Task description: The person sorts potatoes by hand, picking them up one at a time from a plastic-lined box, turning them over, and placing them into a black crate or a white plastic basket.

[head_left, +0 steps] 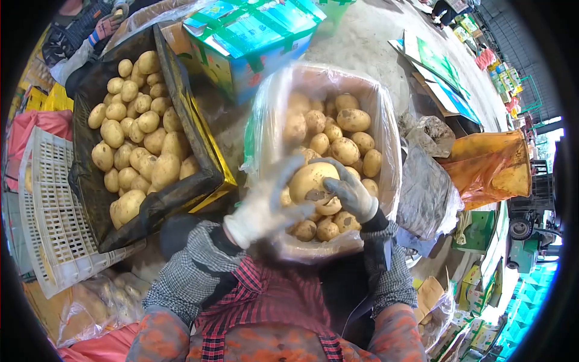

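Observation:
A large potato [310, 180] with a dark, scuffed patch on its underside is held above the lined box. My left hand [262, 208], in a white glove with grey fingertips, spans its left side with finger and thumb spread around it; the hand is slightly blurred. On the right side, my right hand [354, 196], gloved the same way, grips it with grey fingertips against the skin. Below both hands, the box with a clear plastic liner [386, 120] contains many potatoes [345, 151], some with brown marks.
Left stands a black-lined crate [181, 96] full of potatoes, beside a white plastic basket [57, 205]. A blue carton with green tape [253, 36] sits beyond. Orange plastic [488, 166] and grey sheeting [425, 187] lie right. Another person's gloved hand [107, 27] shows top left; a forklift [528, 247] stands far right.

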`<state>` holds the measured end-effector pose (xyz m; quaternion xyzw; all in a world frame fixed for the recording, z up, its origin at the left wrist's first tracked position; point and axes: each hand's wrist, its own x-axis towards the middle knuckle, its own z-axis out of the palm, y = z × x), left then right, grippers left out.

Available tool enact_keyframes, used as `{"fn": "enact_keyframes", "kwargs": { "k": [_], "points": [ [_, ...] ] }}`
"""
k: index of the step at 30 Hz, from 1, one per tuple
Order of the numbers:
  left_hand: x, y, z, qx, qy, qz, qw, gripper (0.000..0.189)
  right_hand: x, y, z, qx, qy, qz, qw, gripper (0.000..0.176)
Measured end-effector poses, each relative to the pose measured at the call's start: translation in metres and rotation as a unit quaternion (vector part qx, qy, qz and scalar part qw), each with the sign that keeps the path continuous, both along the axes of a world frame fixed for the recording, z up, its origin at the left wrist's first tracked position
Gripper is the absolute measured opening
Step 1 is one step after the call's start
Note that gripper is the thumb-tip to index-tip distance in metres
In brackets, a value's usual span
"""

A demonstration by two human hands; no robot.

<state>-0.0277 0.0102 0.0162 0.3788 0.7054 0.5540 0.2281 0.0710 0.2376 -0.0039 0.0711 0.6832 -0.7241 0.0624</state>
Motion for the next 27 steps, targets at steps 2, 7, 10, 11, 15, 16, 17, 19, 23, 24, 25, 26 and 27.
{"fn": "enact_keyframes", "kwargs": {
  "k": [2,7,10,11,15,16,17,19,23,24,25,26,27],
  "points": [
    [0.016,0.012,-0.003,0.043,0.119,0.043,0.991,0.087,0.011,-0.009,-0.002,0.103,0.091,-0.026,0.990,0.042],
    [0.017,0.012,0.003,-0.101,0.093,0.022,0.990,0.083,0.017,-0.032,0.014,0.146,0.056,-0.060,0.986,0.042],
    [0.019,0.014,0.002,-0.113,0.107,0.015,0.988,0.073,0.022,-0.035,0.021,0.105,0.012,-0.076,0.992,0.042],
    [0.020,0.014,0.002,-0.111,0.104,0.014,0.988,0.068,0.024,-0.037,0.022,0.092,0.005,-0.082,0.992,0.043],
    [0.019,0.019,-0.023,0.077,-0.221,0.018,0.972,0.052,0.027,-0.045,0.021,0.052,-0.003,-0.102,0.993,0.044],
    [0.015,0.017,-0.023,0.055,-0.154,0.014,0.987,0.049,0.026,-0.047,0.025,0.041,-0.006,-0.107,0.993,0.043],
    [0.012,0.017,-0.024,0.033,-0.085,0.010,0.996,0.046,0.026,-0.047,0.027,0.031,-0.010,-0.113,0.993,0.042],
    [0.011,0.024,-0.027,0.092,-0.138,0.116,0.979,0.045,0.034,-0.017,-0.028,0.185,0.027,-0.064,0.980,0.041],
    [0.003,0.022,-0.043,0.104,-0.136,0.179,0.969,0.051,0.042,-0.003,-0.041,0.337,0.138,-0.057,0.929,0.053],
    [0.004,0.017,-0.044,0.069,-0.149,0.178,0.970,0.054,0.041,0.001,-0.042,0.435,0.229,-0.039,0.870,0.049],
    [0.009,0.013,-0.018,0.017,0.121,0.176,0.977,0.063,0.040,0.004,-0.043,0.517,0.314,-0.041,0.795,0.046],
    [0.017,0.012,-0.007,-0.024,0.233,0.135,0.963,0.071,0.043,0.011,-0.053,0.553,0.304,-0.020,0.776,0.052],
    [0.024,0.012,0.004,-0.053,0.344,0.100,0.932,0.079,0.044,0.006,-0.048,0.560,0.319,-0.001,0.764,0.059]
  ]
}}
